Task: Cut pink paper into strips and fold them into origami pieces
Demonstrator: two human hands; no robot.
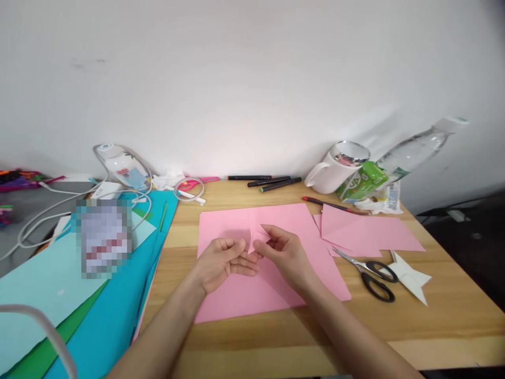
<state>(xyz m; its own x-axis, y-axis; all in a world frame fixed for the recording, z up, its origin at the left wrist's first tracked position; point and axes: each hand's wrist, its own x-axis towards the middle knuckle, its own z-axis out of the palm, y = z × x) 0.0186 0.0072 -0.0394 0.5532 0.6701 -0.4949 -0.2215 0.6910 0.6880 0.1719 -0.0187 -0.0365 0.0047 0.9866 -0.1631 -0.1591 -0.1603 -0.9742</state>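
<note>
A small folded piece of pink paper (pixel 255 230), its points sticking up, is held between my two hands. My left hand (pixel 219 263) has its thumb and fingers against the paper's left and lower side. The thumb and fingers of my right hand (pixel 287 257) pinch its right side. Beneath both hands lies a large pink paper sheet (pixel 321 287) on the wooden table (pixel 229 347). To the right rest black-handled scissors (pixel 369 271), blades slightly apart, beside a white folded paper shape (pixel 410 276). My fingers partly hide the folded piece's lower part.
Pink paper offcuts (pixel 366 231) lie behind the scissors. At the back right are a white mug (pixel 331 171), a green carton (pixel 365 181) and a tilted clear bottle (pixel 418 150). Several markers (pixel 276 183) line the wall. Blue sheets (pixel 106 326) and a white cable (pixel 39 237) occupy the left.
</note>
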